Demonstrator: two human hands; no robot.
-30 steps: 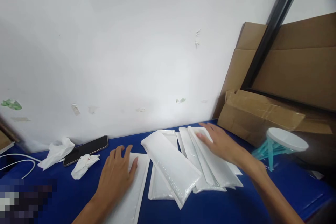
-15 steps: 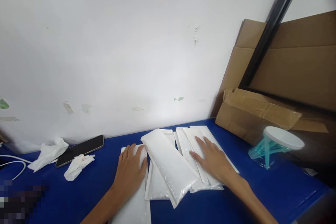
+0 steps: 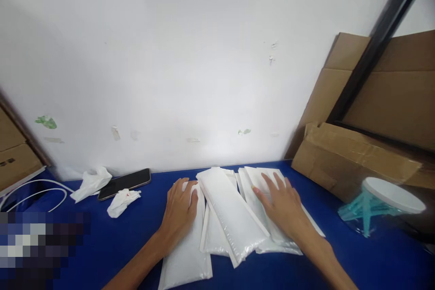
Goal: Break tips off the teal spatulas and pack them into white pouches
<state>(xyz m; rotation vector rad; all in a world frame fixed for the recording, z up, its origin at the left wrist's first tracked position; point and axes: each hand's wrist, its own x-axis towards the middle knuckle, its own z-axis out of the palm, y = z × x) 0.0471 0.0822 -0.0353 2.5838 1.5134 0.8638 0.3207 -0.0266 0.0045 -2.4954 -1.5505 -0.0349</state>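
Several white padded bubble envelopes lie in a loose, overlapping fan on the blue table. My left hand [image 3: 181, 208] rests open over the upper part of the leftmost padded envelope [image 3: 192, 253], its thumb apart from the fingers. In the middle, another padded envelope [image 3: 234, 217] lies slanted on top of the others, between my hands. My right hand [image 3: 282, 204] lies open with spread fingers on the right-hand group of padded envelopes [image 3: 253, 188], which it partly covers.
A phone [image 3: 125, 183] lies at the left with crumpled tissues [image 3: 91, 183] beside it and a white cable [image 3: 56, 182] further left. Flattened cardboard [image 3: 356, 154] leans at the right, behind a clear tub of teal sticks with a white lid [image 3: 394, 195]. A white wall stands behind.
The view has shifted left, so things appear further right. My left hand and the leftmost padded envelope have moved nearer the middle ones. My right hand stays on the right-hand group.
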